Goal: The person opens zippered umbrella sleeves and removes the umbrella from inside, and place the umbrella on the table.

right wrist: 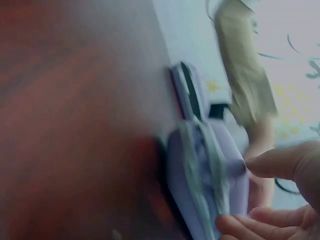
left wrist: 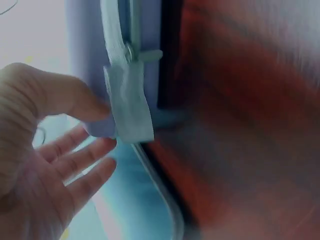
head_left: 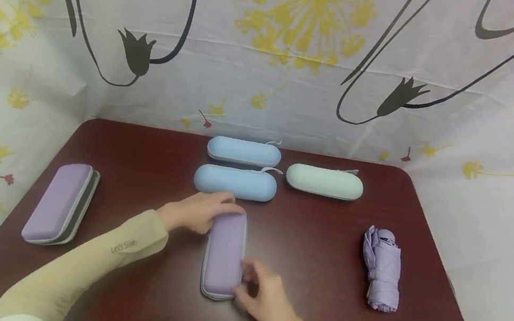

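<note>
In the head view a purple zippered case (head_left: 225, 253) lies lengthwise at the middle of the table. My left hand (head_left: 198, 211) holds its far end, thumb on the case near a white zipper tab (left wrist: 131, 102) in the left wrist view. Beside the near right edge is my right hand (head_left: 269, 296), its bent fingers and thumb spread apart along the side. The right wrist view shows pale zipper strips (right wrist: 212, 165) running down the case's side below that hand's thumb, somewhat blurred. A second purple case (head_left: 59, 203) lies at the left, a dark band between its zipper edges.
Two light-blue capsule-shaped cases (head_left: 235, 183) lie behind the left hand, with a pale-green one (head_left: 324, 182) to their right. A folded lilac umbrella (head_left: 385, 272) rests on the right of the dark red table (head_left: 314, 242). A patterned white cloth (head_left: 227, 87) hangs behind.
</note>
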